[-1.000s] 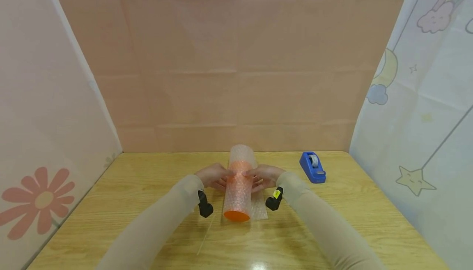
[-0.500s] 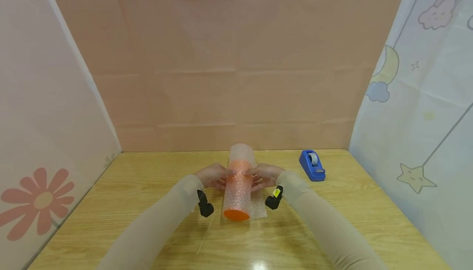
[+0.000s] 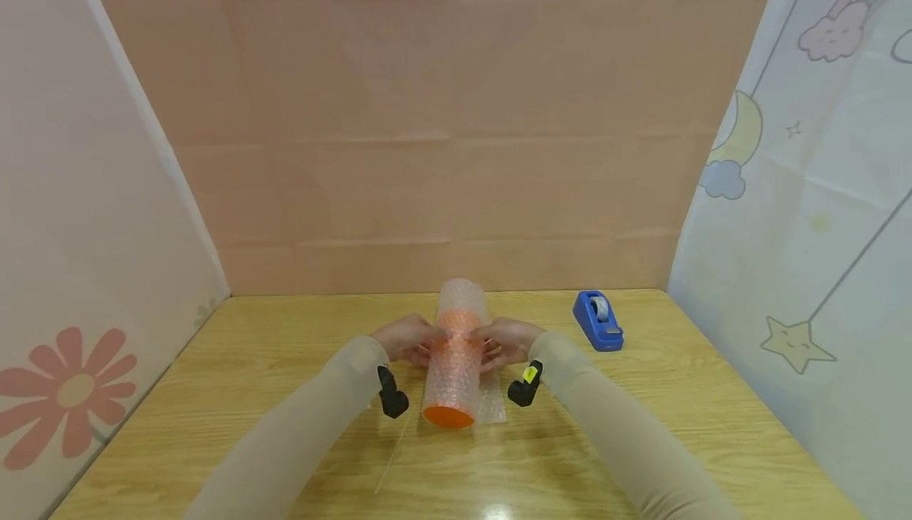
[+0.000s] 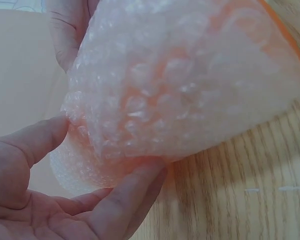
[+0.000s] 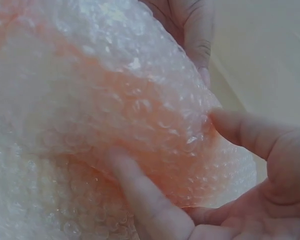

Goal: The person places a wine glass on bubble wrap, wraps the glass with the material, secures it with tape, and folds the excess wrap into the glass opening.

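Note:
An orange cylinder wrapped in clear bubble wrap [image 3: 453, 373] lies on the table, pointing away from me, its orange near end [image 3: 449, 416] showing. My left hand [image 3: 408, 338] grips its left side, thumb on the upper surface and fingers lower down. From the right, my right hand [image 3: 507, 339] holds it in the same way, the two thumbs facing each other across the top. A loose flap of bubble wrap [image 3: 492, 403] spreads flat on the table to the right of the roll. In the right wrist view, fingers [image 5: 145, 197] press where the wrapped roll [image 5: 140, 110] meets that layer.
A blue tape dispenser [image 3: 598, 322] with a roll of clear tape stands at the back right of the wooden table [image 3: 285, 393]. A thin pale strip [image 3: 390, 458] lies left of the roll's near end. Fabric walls enclose the back and both sides.
The head view has shifted slightly, moving the whole scene a little to the left. Both hands keep their hold on the wrapped cylinder, with no clear motion against the table.

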A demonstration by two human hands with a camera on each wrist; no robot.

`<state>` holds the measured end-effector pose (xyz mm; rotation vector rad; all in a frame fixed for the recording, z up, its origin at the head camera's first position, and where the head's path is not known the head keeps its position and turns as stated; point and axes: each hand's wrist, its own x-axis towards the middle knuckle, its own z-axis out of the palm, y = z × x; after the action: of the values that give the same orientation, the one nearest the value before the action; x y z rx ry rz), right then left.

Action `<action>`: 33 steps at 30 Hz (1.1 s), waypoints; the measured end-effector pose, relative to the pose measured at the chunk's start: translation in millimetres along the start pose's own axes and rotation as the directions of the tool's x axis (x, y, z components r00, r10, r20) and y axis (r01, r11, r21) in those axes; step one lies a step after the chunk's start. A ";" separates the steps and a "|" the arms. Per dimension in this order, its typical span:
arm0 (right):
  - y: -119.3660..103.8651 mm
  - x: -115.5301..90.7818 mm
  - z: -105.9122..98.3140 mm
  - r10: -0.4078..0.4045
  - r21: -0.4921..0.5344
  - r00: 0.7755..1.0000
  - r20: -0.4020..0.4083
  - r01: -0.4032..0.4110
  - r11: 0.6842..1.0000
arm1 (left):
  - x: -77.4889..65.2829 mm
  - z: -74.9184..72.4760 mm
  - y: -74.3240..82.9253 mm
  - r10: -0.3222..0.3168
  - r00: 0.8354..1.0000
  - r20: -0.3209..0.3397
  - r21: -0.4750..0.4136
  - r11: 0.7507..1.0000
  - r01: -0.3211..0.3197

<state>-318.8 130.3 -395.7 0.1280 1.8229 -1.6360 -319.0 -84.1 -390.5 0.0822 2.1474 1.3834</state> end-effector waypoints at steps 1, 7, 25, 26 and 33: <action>0.0 0.2 -0.6 0.001 -0.001 1.000 0.005 -0.001 1.000 | 0.1 0.1 -0.2 0.000 1.000 0.001 -0.003 1.000 0.000; 1.1 2.7 -5.6 0.001 -0.004 0.999 0.034 0.000 1.000 | 2.4 2.7 -0.5 0.017 1.000 0.007 -0.014 1.000 -0.017; -2.1 2.4 -3.0 -0.012 -0.139 1.000 0.011 0.013 0.990 | -3.4 4.1 6.5 0.016 1.000 0.004 -0.005 1.000 -0.016; -2.5 2.4 -2.3 -0.012 -0.136 1.000 0.004 0.013 0.991 | -4.4 4.1 7.3 0.018 1.000 0.003 -0.002 1.000 -0.018; -6.7 -0.1 -1.3 -0.003 -0.123 1.000 0.009 0.004 0.992 | -8.4 5.1 13.0 0.010 1.000 -0.010 -0.005 1.000 -0.010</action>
<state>-322.6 130.2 -389.9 0.0629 1.9131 -1.5196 -312.8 -76.9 -377.3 0.0840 2.1540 1.3980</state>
